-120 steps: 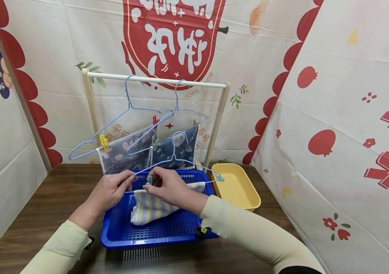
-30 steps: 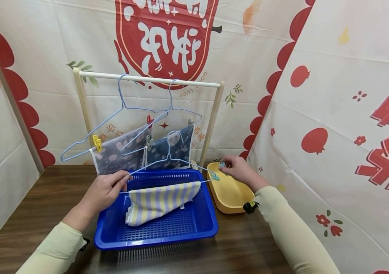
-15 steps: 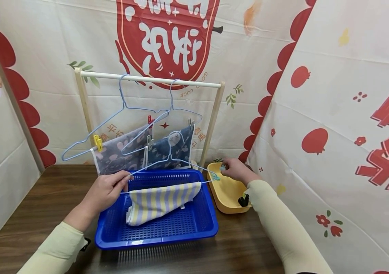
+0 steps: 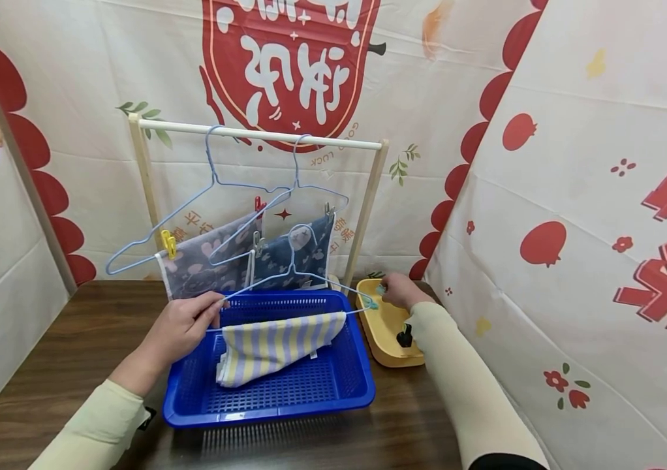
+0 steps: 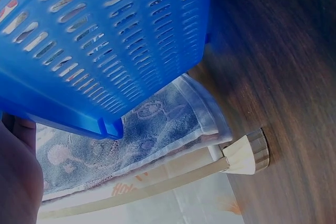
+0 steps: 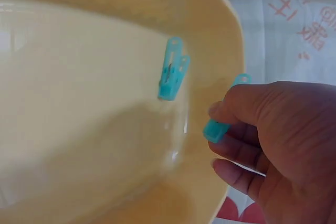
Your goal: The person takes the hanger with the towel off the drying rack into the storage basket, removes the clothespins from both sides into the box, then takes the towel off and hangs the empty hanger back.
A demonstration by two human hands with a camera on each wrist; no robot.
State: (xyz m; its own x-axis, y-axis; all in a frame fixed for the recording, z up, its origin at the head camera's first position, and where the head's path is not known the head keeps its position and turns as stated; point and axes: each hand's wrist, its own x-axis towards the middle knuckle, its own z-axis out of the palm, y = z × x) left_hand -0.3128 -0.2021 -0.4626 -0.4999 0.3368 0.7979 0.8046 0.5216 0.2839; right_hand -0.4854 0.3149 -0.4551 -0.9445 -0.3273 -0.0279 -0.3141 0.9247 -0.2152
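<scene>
My left hand (image 4: pixel 183 329) grips the left end of a blue wire hanger (image 4: pixel 263 282) above a blue basket (image 4: pixel 269 414). A yellow-and-purple striped towel (image 4: pixel 280 339) is draped over its lower bar. A teal clothespin (image 4: pixel 371 304) sits at the hanger's right end. My right hand (image 4: pixel 401 289) is over the far end of a yellow tray (image 4: pixel 392 359). In the right wrist view its thumb and fingers pinch a teal clothespin (image 6: pixel 214 130). Another teal clothespin (image 6: pixel 170 72) lies in the tray. The left wrist view hides most of the left hand.
Behind the basket stands a wooden rack (image 4: pixel 363 215) with two blue hangers on its white rail. Patterned towels (image 4: pixel 210 264) hang there, held by yellow, red and grey clothespins. The brown table (image 4: pixel 75 365) extends left of the basket. Printed cloth walls surround it.
My right hand has left the hanger's left side and moved right to the yellow tray, lowering slightly over the last second. My left hand keeps hold of the hanger.
</scene>
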